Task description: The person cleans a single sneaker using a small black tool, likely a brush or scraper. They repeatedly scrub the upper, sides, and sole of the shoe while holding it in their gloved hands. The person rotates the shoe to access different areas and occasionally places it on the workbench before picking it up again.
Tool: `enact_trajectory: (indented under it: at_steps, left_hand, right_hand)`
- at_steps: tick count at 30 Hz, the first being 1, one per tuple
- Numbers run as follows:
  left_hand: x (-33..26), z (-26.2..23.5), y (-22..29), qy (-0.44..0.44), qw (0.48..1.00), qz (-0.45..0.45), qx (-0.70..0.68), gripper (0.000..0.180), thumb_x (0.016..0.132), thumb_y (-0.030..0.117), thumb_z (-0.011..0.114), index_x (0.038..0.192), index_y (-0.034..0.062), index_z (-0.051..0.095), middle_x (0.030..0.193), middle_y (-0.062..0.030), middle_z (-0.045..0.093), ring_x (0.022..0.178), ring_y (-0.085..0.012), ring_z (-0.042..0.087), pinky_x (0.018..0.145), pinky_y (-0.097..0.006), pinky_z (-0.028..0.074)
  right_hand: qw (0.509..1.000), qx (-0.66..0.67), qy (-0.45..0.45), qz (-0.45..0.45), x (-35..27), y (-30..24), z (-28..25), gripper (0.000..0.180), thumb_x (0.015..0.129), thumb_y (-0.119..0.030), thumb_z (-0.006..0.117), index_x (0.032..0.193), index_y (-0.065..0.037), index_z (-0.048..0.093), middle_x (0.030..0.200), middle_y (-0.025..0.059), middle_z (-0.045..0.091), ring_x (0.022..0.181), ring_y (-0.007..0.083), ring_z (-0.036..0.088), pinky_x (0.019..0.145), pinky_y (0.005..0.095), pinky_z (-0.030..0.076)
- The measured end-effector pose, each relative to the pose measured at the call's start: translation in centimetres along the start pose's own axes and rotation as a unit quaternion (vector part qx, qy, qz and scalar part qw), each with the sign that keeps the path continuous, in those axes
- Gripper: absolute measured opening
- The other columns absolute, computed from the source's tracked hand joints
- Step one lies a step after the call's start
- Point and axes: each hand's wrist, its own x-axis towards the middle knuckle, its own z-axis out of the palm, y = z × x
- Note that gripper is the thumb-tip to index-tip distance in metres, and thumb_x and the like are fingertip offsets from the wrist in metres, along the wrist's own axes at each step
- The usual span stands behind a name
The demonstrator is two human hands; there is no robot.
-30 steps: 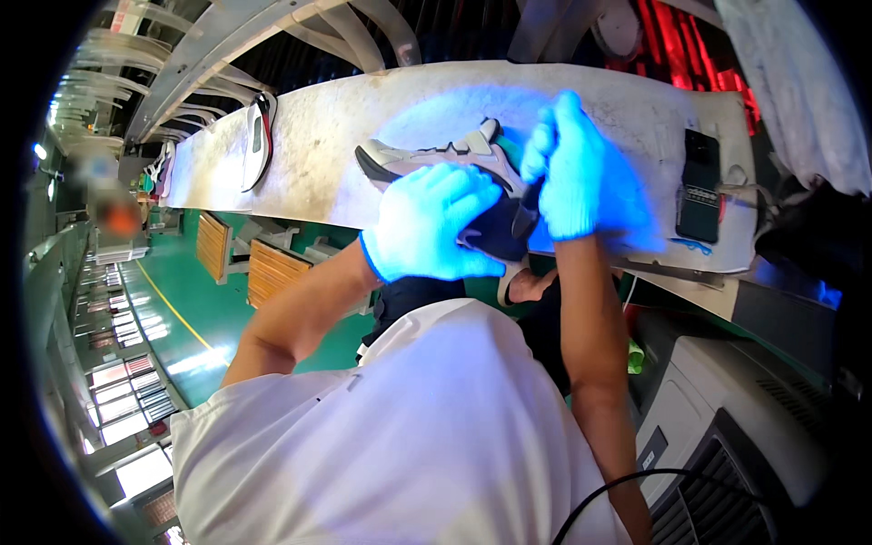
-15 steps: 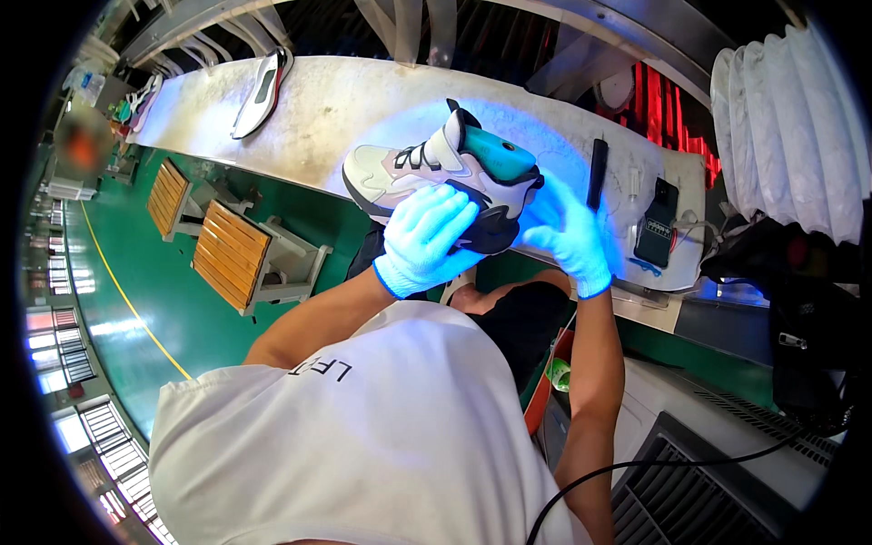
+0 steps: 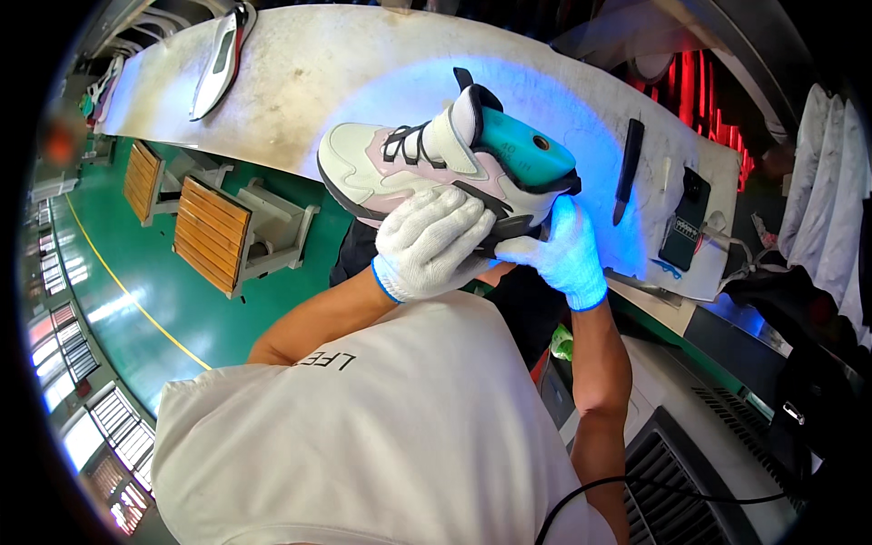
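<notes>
A white, grey and pale pink sneaker (image 3: pixel 400 173) with black laces is held tilted over the bench's near edge, toe to the left. Inside its opening sits a teal shoe last (image 3: pixel 520 145) with a hole in its top. My left hand (image 3: pixel 434 241), in a white knit glove, presses its fingers along the shoe's near side by the black sole. At the heel is my right hand (image 3: pixel 565 259), also gloved, its thumb against the sole and its fingers behind the heel, partly hidden. Blue light falls on the right glove and the bench around the heel.
The pale worktable (image 3: pixel 282 91) curves across the far side. On it lie a shoe sole (image 3: pixel 221 68) at left, a black knife-like tool (image 3: pixel 629 171) and a phone (image 3: pixel 685 218) at right. Wooden-topped stools (image 3: pixel 211 234) stand on the green floor. A black cable (image 3: pixel 636 480) crosses my right forearm.
My right hand has come in from beside the heel and now grips it. The whole view has shifted, and my left glove has left the blue light while staying on the sneaker.
</notes>
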Motion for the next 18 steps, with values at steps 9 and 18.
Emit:
enact_trajectory:
  at_steps: [9, 18]
  left_hand:
    - [2.8, -3.3, -2.7, -0.096, 0.987, -0.003, -0.128, 0.075, 0.067, 0.028, 0.099, 0.135, 0.0062, 0.078, 0.141, -0.0188, 0.071, 0.122, -0.0398, 0.073, 0.107, -0.051, 0.059]
    - [7.1, -6.0, -5.9, -0.207, 0.959, -0.177, -0.073, 0.122, 0.056, 0.045, 0.106, 0.161, 0.0056, 0.056, 0.148, -0.0191, 0.067, 0.132, -0.0409, 0.067, 0.111, -0.054, 0.051]
  right_hand:
    - [0.998, 0.039, 0.03, -0.034, 1.3, 0.2, 1.0, 0.078, 0.077, -0.02, 0.099, 0.142, 0.001, 0.061, 0.131, 0.0165, 0.077, 0.118, 0.0271, 0.074, 0.103, 0.0437, 0.06]
    - [0.978, 0.165, 0.125, 0.039, 1.0, -3.0, 4.1, 0.076, 0.081, -0.008, 0.094, 0.146, 0.003, 0.055, 0.135, 0.0166, 0.073, 0.123, 0.0262, 0.072, 0.104, 0.0402, 0.061]
